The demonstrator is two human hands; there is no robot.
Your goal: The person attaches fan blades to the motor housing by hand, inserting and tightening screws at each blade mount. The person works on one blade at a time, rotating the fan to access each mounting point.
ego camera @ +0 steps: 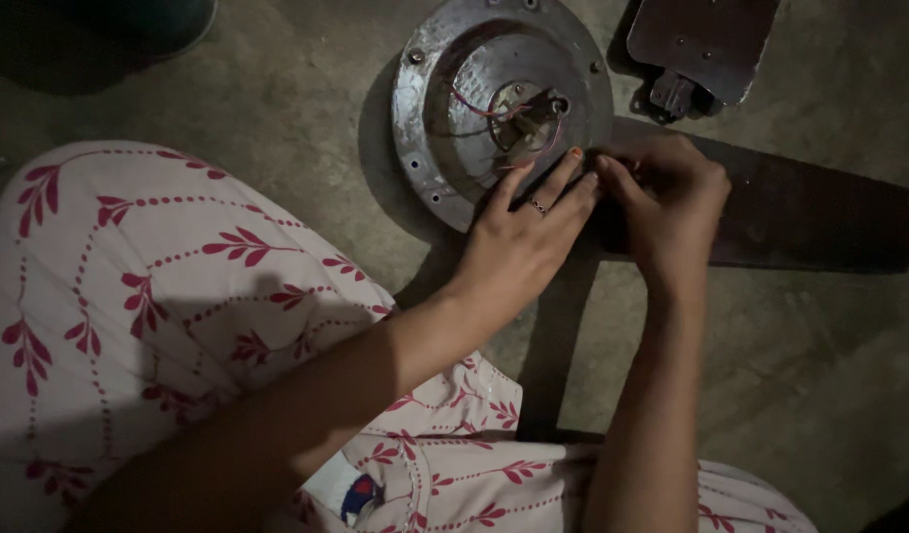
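A round grey metal fan motor housing (445,109) lies on the concrete floor with thin red wires (474,104) at its centre. My left hand (519,232), a ring on one finger, rests its fingertips on the housing's lower right rim. My right hand (667,197) is curled right beside it, fingers pinched where a dark brown fan blade (820,212) meets the housing. What the fingers pinch is hidden. Both hands touch at the fingertips.
A second dark blade (706,39) with a metal bracket lies at the top right. Another blade (548,355) runs down toward my lap. My knees in white cloth with a red leaf print (149,286) fill the lower left. A dark object (99,35) sits top left.
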